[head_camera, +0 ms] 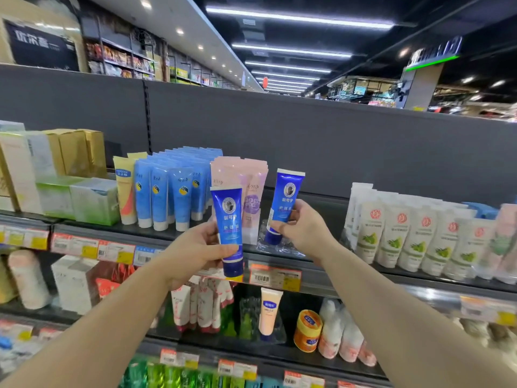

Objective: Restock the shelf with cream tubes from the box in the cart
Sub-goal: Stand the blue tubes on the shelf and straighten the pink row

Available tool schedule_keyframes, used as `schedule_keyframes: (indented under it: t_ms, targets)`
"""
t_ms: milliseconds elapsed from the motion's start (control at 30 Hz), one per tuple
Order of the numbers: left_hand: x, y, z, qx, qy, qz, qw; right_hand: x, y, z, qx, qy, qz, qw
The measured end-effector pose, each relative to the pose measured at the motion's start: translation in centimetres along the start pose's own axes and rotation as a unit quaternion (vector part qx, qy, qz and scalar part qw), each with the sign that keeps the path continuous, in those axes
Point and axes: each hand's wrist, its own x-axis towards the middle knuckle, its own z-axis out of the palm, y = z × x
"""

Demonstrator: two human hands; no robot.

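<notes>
While both hands' fingers pinch dark blue tubes point(229, 228), top shelf point(321, 260) seemingly shows a gap.

Open gap on the top shelf point(316, 204) between pink tubes point(246, 177) and white tubes point(391, 228), seemingly clear plastic tray point(268, 242) on its floor, light blue tubes point(173, 191) packed further left

two forearms are seen, left point(92, 326) and right point(414, 312). both are bare. no sleeves, rings or watches are worn.

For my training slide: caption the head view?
Each hand holds a blue cream tube before the shelf.
</notes>
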Motion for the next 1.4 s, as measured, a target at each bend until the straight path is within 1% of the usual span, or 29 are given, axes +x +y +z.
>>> schedule_keyframes:
  t_ms: [133,267,500,633,800,1067,1267,1400]
  targets:
    - [0.4,0.0,-0.3,0.012,-0.007,-0.004,1.000,0.0,0.3,-0.8,-0.019,0.009,-0.006,1.000]
    - [0.8,0.1,-0.2,0.009,-0.019,0.000,1.000,0.0,0.0,-1.7,-0.004,0.022,0.004,1.000]
    - [1.2,0.0,0.0,0.005,-0.021,0.005,1.000,0.3,-0.6,-0.3,0.001,-0.006,-0.011,1.000]
    - [1.3,0.0,-0.1,0.013,-0.022,0.001,1.000,0.3,0.0,0.8,-0.047,-0.037,-0.013,0.998]
    - [1.3,0.1,0.0,0.025,-0.017,-0.002,1.000,0.6,0.8,0.0,-0.090,-0.045,-0.015,0.995]
    - [1.8,0.7,1.2,0.060,-0.017,0.007,0.998,1.2,2.2,-0.6,-0.101,-0.045,-0.005,0.994]
    - [1.8,0.6,1.9,0.068,-0.013,0.002,0.998,1.0,2.5,0.0,-0.121,-0.042,-0.017,0.992]
    - [1.5,1.1,2.4,0.056,-0.011,0.003,0.998,1.0,2.2,0.2,-0.117,-0.040,0.008,0.992]
